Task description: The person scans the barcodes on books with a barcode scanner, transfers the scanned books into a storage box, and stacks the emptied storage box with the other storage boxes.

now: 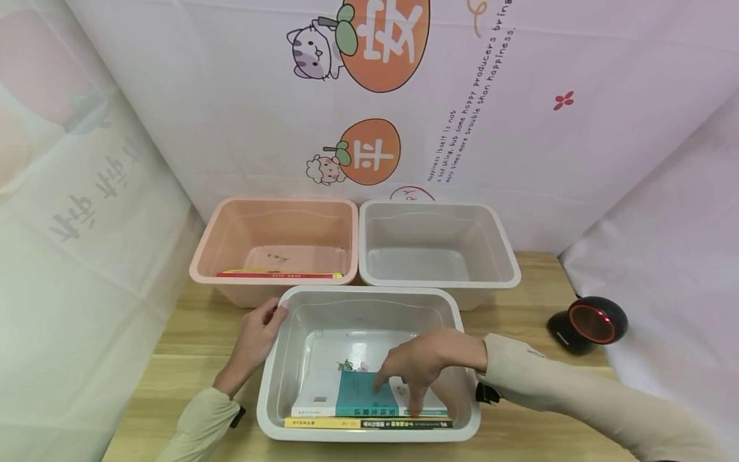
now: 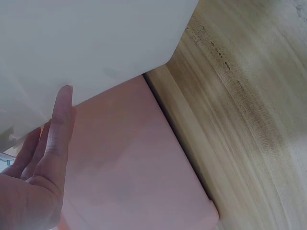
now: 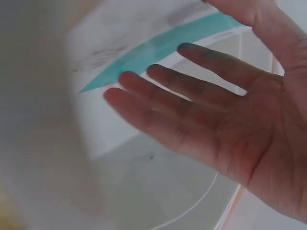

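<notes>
A light grey plastic bin [image 1: 369, 292] stands at the front of the table. My left hand [image 1: 258, 337] grips its back left corner at the rim; in the left wrist view a finger [image 2: 58, 120] lies straight along the outer wall. Inside the bin, a white book with a teal band [image 1: 364, 391] lies beside a thin book with a yellow and black spine [image 1: 369, 423] along the near wall. My right hand [image 1: 424, 359] reaches into the bin over the white and teal book. Its fingers are spread and nearly straight in the right wrist view [image 3: 230, 115], holding nothing.
Behind, a pink bin [image 1: 277, 279] holds a thin book with a red and yellow edge [image 1: 280, 274]. Beside it stands a second grey bin [image 1: 439, 282]. A black round device with a red ring [image 1: 589, 324] is on the wooden table at right. Printed cloth hangs around.
</notes>
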Demonstrator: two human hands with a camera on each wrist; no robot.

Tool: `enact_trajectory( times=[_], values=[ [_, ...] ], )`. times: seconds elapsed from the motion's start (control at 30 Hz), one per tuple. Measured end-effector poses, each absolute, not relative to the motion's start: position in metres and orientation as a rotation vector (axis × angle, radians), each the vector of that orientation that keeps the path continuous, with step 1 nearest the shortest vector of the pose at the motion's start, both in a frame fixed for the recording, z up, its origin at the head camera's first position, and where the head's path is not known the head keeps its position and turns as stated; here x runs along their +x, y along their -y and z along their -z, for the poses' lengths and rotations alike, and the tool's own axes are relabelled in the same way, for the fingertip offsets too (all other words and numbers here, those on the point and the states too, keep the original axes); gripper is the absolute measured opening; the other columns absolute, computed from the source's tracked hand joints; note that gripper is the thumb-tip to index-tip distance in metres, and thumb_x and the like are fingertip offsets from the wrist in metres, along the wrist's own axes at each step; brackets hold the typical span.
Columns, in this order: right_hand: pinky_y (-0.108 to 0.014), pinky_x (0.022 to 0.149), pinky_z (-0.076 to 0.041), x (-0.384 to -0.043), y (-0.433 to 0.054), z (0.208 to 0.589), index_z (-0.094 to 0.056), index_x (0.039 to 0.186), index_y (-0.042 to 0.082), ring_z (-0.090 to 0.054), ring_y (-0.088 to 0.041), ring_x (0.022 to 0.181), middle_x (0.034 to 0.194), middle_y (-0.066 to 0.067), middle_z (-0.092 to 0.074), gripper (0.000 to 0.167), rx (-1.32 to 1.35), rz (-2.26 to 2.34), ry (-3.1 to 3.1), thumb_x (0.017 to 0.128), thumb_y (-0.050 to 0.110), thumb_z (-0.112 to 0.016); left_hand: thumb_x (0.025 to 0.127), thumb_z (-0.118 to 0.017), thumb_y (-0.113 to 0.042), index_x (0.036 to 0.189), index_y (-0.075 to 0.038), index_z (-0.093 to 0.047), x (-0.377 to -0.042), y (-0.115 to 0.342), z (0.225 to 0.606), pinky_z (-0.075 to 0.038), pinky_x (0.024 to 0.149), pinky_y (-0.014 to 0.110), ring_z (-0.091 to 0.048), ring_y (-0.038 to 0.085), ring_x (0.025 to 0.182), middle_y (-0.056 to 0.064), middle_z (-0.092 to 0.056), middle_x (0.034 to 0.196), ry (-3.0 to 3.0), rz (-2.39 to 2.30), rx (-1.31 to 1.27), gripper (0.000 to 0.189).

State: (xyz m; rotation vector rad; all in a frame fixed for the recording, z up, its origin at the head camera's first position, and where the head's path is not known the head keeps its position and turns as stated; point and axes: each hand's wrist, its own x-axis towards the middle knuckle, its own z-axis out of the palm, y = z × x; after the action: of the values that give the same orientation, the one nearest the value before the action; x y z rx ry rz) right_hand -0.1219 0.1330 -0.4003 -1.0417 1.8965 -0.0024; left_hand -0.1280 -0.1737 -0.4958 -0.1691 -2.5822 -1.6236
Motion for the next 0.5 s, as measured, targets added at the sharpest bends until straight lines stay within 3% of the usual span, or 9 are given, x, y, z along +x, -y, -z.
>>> enact_trajectory(
  times=[0.23, 0.33, 0.5],
  values=[
    [-0.021, 0.065, -0.048, -0.115, -0.146, 0.397, -0.067, 0.138, 0.025, -0.055, -0.002, 0.073, 0.114, 0.012, -0.070, 0.051, -1.036, 0.127, -1.976, 0.090, 0.016, -0.082, 0.110, -0.056, -0.019, 0.116, -0.001, -0.071, -0.128, 0.174, 0.495, -0.056, 0.065, 0.025, -0.064, 0.016, 0.077, 0.016, -0.073, 0.095, 2.594, 1.583, -0.161, 0.025],
    [-0.021, 0.058, -0.039, -0.119, -0.149, 0.399, -0.070, 0.131, 0.019, -0.043, -0.004, 0.062, 0.092, 0.010, -0.065, 0.040, -1.111, 0.161, -2.029, 0.093, 0.012, -0.074, 0.110, -0.056, -0.019, 0.116, 0.000, -0.071, -0.127, 0.174, 0.494, -0.055, 0.065, 0.025, -0.064, 0.015, 0.077, 0.015, -0.073, 0.094, 2.597, 1.572, -0.154, 0.025],
    [-0.018, 0.057, -0.040, -0.134, -0.156, 0.406, -0.067, 0.116, 0.010, -0.045, -0.001, 0.060, 0.073, 0.008, -0.056, 0.014, -1.207, 0.159, -2.186, 0.102, 0.009, -0.066, 0.110, -0.055, -0.020, 0.118, 0.000, -0.071, -0.127, 0.173, 0.494, -0.057, 0.063, 0.026, -0.066, 0.016, 0.078, 0.017, -0.074, 0.096, 2.594, 1.592, -0.153, 0.026]
  ],
)
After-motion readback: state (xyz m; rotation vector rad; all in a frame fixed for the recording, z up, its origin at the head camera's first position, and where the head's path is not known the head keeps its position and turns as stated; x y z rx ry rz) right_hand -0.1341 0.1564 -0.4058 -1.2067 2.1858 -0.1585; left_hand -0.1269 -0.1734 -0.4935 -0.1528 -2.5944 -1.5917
